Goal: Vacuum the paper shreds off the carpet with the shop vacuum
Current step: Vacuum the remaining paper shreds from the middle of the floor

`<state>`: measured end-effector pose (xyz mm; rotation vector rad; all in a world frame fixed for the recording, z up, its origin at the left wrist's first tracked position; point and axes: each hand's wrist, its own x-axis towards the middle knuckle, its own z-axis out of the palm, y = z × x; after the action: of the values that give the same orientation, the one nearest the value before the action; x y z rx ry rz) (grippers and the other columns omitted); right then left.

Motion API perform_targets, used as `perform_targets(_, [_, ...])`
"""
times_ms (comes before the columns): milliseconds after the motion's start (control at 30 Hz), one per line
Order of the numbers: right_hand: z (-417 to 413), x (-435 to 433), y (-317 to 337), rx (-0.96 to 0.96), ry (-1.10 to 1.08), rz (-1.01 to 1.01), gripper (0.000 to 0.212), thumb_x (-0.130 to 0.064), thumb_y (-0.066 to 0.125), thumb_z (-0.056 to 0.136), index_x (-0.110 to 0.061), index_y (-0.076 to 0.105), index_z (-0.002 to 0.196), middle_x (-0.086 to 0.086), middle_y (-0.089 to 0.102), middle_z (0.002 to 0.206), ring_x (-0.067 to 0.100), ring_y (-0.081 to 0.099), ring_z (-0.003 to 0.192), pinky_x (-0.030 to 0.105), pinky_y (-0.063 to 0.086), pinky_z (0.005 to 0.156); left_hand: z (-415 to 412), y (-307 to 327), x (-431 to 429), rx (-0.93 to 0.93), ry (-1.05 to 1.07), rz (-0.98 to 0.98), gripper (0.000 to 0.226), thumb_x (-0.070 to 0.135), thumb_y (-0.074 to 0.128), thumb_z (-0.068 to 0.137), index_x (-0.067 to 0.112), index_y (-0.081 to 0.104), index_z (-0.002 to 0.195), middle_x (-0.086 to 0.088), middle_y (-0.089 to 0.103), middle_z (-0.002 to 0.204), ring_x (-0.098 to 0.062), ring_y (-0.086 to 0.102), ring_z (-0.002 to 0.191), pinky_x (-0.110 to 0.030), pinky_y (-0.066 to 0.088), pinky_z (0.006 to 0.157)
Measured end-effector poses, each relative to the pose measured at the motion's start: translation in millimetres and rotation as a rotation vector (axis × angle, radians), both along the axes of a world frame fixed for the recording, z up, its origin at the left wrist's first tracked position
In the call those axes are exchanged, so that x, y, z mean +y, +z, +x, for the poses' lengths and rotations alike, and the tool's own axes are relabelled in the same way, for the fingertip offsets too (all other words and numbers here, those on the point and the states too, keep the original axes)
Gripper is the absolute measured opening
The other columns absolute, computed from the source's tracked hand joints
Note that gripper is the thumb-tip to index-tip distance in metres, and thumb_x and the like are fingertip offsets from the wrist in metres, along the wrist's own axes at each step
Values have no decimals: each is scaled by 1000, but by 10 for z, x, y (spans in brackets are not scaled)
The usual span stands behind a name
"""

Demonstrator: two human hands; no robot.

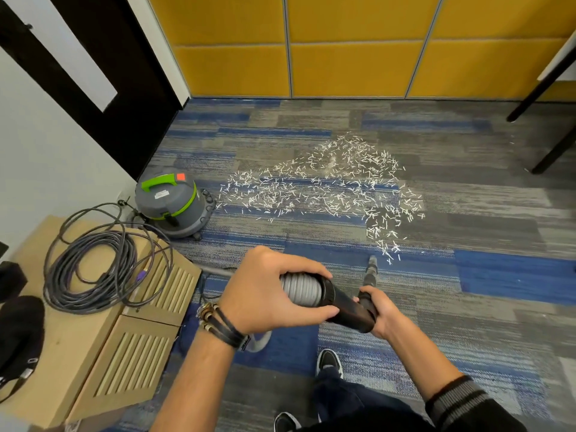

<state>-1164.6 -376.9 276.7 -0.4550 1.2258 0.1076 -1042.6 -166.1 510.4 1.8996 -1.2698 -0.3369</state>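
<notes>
The left hand (274, 294) grips the bendy ribbed hose (300, 289) and the right hand (381, 310) clasps the stiff black wand (349, 310). The paper shreds (327, 188) look light and likely lift easily.

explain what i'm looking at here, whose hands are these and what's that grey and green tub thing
There is one picture, taken by a camera worn on a person's head, looking down at their own two hands. The left hand grips the grey ribbed hose. The right hand grips the black tube that the hose joins. Its nozzle points down at the carpet, just short of the white paper shreds scattered there. The grey and green tub is the shop vacuum, standing by the wall. Beside it a coiled cable lies on cardboard boxes.
</notes>
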Motion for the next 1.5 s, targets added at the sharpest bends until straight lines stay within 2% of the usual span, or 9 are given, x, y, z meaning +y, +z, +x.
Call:
perform_targets(267, [346,-454,26,7,29,-83,15,-26,54,97,-16,43,95,8,54,55,21,54,44,26,52,51,77,-73,-485,-56,-35,33,34,42,94,67,28,83,96,17,79,88,3,74,81,-31,60,76])
perform_targets(400, [276,-479,-33,0,-29,2,17,-29,51,99,-14,44,93,9,53,59,22,51,54,29,46,62,225,-50,-710,13,-113,63,36,37,99,65,25,84,95,17,79,90,5,74,84,-28,59,80])
perform_targets(533, [61,-484,-7,-17,-154,100,24,-28,48,100,-12,44,83,6,51,52,19,49,47,30,43,61,312,15,-853,79,-191,82,38,32,101,63,22,84,95,16,79,90,1,74,86,-19,55,82])
perform_targets(767, [-21,-567,-7,4,-259,132,27,-28,47,98,-11,45,78,6,50,52,21,46,57,32,43,65,324,95,-1019,67,-215,90,35,36,99,64,26,84,94,19,79,90,3,74,85,-28,59,81])
perform_targets(833, [128,-499,27,-20,-254,164,27,-29,48,98,-10,45,77,7,50,53,21,46,59,33,44,69,401,167,-995,58,-207,88,36,37,99,64,26,84,95,20,79,90,4,74,85,-26,59,82])
perform_targets(1033, [263,-598,78,-31,-141,113,17,-28,56,93,-12,52,97,11,57,77,26,56,67,33,51,67,619,259,-1013,101,-166,34,38,30,101,62,24,85,96,18,79,90,1,75,87,-18,54,83])
perform_targets(1133, [157,-785,25,-39,-211,97,18,-27,58,91,-15,50,102,11,57,81,26,55,69,34,48,74,612,218,-1153,78,-199,13,38,31,101,63,23,85,97,17,79,91,3,75,87,-19,55,83])
perform_targets(1300, [158,-914,-150,53,-240,111,19,-32,52,94,-13,50,90,10,54,77,25,52,66,36,47,71,679,21,-1311,93,-241,53,36,39,98,65,26,84,96,18,79,92,4,74,86,-33,60,83])
perform_targets(1500, [831,-750,-35,21,-167,130,24,-31,49,97,-11,51,83,11,52,74,25,51,66,35,45,71,1147,93,-1173,62,-209,61,35,39,98,64,29,84,94,21,78,88,6,73,82,-23,57,80])
